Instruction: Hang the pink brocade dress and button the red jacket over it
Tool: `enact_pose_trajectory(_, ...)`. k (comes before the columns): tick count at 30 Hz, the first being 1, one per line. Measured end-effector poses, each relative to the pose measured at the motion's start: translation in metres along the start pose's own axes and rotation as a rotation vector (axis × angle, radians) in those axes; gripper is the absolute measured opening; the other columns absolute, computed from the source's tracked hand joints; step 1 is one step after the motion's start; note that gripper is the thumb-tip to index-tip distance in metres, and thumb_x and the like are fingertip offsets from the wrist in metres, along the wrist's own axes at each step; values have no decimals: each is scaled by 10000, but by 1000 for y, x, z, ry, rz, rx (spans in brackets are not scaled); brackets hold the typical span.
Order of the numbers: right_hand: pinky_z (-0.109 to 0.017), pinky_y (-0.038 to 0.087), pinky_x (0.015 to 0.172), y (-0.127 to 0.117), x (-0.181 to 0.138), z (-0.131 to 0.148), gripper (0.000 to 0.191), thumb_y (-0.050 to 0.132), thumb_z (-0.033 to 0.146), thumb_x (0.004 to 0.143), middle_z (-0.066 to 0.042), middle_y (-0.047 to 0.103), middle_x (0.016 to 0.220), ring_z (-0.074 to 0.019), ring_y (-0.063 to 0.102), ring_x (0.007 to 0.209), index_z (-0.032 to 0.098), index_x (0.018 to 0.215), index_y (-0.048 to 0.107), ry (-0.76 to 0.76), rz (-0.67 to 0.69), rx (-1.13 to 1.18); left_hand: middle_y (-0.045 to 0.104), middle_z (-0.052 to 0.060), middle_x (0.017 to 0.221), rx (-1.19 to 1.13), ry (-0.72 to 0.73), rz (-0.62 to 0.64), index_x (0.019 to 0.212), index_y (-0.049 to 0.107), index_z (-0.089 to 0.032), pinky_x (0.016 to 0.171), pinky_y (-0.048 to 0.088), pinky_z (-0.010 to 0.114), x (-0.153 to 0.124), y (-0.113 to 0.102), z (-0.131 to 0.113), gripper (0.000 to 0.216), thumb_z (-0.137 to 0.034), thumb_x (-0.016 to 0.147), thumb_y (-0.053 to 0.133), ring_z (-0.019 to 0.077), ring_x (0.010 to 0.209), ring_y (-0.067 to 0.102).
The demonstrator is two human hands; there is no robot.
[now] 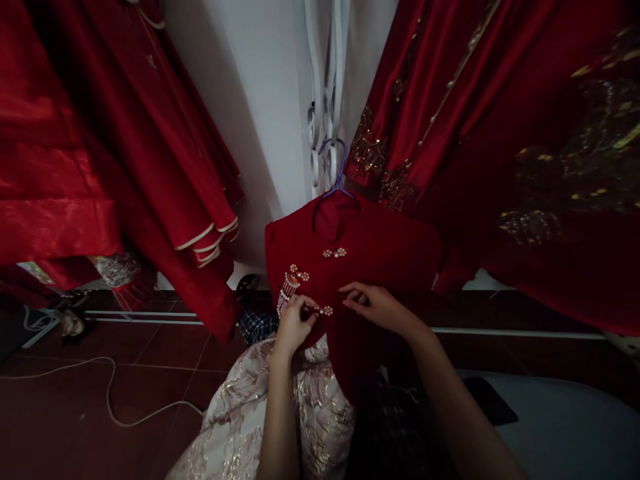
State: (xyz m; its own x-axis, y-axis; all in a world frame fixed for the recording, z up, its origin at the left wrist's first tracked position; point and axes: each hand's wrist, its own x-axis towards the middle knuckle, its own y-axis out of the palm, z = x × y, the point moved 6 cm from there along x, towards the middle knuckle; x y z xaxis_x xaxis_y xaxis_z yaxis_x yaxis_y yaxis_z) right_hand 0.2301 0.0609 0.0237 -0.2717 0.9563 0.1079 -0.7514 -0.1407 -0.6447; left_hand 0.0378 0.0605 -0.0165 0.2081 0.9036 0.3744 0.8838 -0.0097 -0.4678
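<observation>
A dark red jacket [390,240] hangs in front of me on a purple hanger [341,175]. Beaded flower-shaped fasteners sit on its front: an upper fastener [335,253] at the neck and a lower fastener [324,311] at the opening. My left hand [291,328] pinches the left end of the lower fastener, and its fingertips partly hide it. Just above this hand, a beaded tassel ornament [289,288] hangs on the chest. My right hand [369,305] is just right of the lower fastener, fingers bent but apart, with nothing visible in them.
Red garments [170,147] hang at the left, and red embroidered garments [440,100] at the right. White scrolled metalwork [325,87] stands behind the hanger. A shiny patterned pale fabric [240,413] spreads below the jacket. A white cable [113,393] lies on the tiled floor.
</observation>
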Motion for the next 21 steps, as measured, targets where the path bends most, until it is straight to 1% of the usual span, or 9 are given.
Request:
enact_pose_trajectory(3, -247, 476, 609, 7, 1, 3, 287, 570, 297, 760, -21, 667, 782, -125, 606, 637, 214, 1031, 618, -15, 17, 16, 582, 25, 878, 20, 3, 1, 856, 610, -193, 767, 429, 275, 0, 0, -2, 165, -173, 695, 633, 146, 820, 541)
enact_pose_trajectory(7, -269, 474, 705, 18, 5, 7, 258, 565, 275, 765, -29, 678, 854, -145, 618, 757, 219, 1007, 634, -77, -20, -32, 595, 29, 876, 95, 8, 10, 850, 636, -208, 808, 408, 305, -1, 0, -5, 135, -216, 714, 640, 168, 861, 538)
enact_pose_trajectory(9, -276, 472, 728, 26, 7, 6, 251, 537, 269, 786, -33, 682, 886, -148, 623, 785, 222, 1015, 630, -82, 6, -30, 592, 30, 860, 153, 9, -8, 831, 646, -214, 820, 393, 321, -1, -1, -8, 132, -241, 702, 662, 182, 875, 528)
enact_pose_trajectory(12, -269, 474, 722, 38, 8, 1, 261, 525, 297, 801, -39, 684, 894, -150, 633, 798, 214, 1033, 612, -57, 58, -19, 583, 32, 850, 207, 15, -29, 817, 649, -211, 809, 386, 324, -1, 0, -10, 163, -263, 671, 698, 189, 867, 520)
enact_pose_trajectory(17, -252, 471, 669, 48, 11, -5, 257, 570, 305, 769, -40, 677, 841, -136, 628, 699, 201, 1002, 599, -18, 36, -73, 603, 39, 822, 137, 0, -20, 795, 647, -186, 758, 410, 297, 1, 8, -4, 132, -277, 702, 668, 168, 808, 545)
enact_pose_trajectory(21, -249, 473, 678, 52, 14, -7, 255, 621, 294, 726, -32, 659, 796, -133, 620, 711, 186, 955, 596, -31, 6, -36, 637, 51, 794, 28, -73, 30, 776, 654, -167, 701, 438, 280, 2, 13, 7, 162, -319, 720, 640, 151, 730, 566)
